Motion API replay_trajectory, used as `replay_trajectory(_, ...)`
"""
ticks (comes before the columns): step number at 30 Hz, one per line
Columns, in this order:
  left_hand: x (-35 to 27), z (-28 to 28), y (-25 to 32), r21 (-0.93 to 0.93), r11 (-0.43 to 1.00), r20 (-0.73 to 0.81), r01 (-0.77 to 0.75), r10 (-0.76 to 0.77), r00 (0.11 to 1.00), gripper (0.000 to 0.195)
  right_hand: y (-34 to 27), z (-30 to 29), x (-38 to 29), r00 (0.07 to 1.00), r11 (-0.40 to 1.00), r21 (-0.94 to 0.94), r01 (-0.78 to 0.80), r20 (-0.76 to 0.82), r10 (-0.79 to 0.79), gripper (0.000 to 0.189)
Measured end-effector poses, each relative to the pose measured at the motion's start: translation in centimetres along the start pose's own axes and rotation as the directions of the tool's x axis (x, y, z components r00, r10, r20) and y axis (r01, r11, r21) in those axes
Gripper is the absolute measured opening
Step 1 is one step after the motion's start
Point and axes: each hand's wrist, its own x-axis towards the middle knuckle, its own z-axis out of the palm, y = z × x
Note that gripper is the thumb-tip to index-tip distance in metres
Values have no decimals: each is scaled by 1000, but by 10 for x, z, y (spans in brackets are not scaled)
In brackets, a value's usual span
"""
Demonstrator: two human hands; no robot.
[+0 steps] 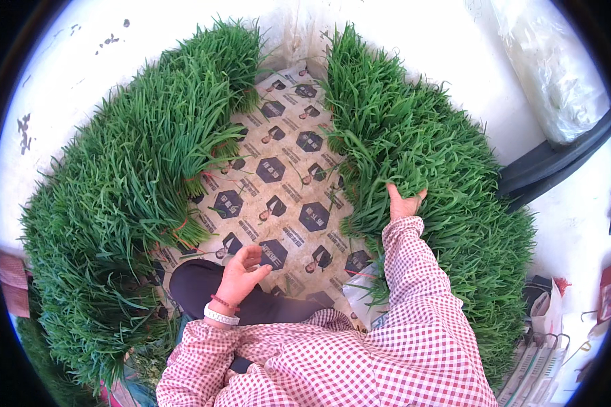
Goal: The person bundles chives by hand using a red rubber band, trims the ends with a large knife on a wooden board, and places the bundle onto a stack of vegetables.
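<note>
Long green leafy stalks, like Chinese chives, stand in two curved banks, the left bank and the right bank. Red ties ring several bundles along the inner edge of the left bank, such as one bundle. My right hand reaches into the leaves of the right bank, its thumb and a finger apart; the other fingertips are hidden in the leaves, so a grip cannot be told. Above my knee, my left hand hovers with fingers loosely curled and apart, holding nothing. A bracelet and a white band circle that wrist.
Printed sheeting with loose leaves covers the floor between the banks. A white plastic bag lies by my right sleeve. White walls rise behind. At the right are a clear plastic bundle, a black tube and a wire rack.
</note>
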Motion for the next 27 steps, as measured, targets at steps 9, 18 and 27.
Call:
replay_trajectory(9,-8,-10,-6,-126,991,-40,-52,47,998,46,-76,-11,30,996,933,-354,59,-44,-80,88)
replay_trajectory(18,-3,7,-11,-192,967,-35,-167,163,986,44,-121,-88,231,916,915,54,399,10,-400,51)
replay_trajectory(27,-34,-16,-16,-149,959,-233,-240,202,951,47,-252,193,-117,306,677,354,646,693,-653,16)
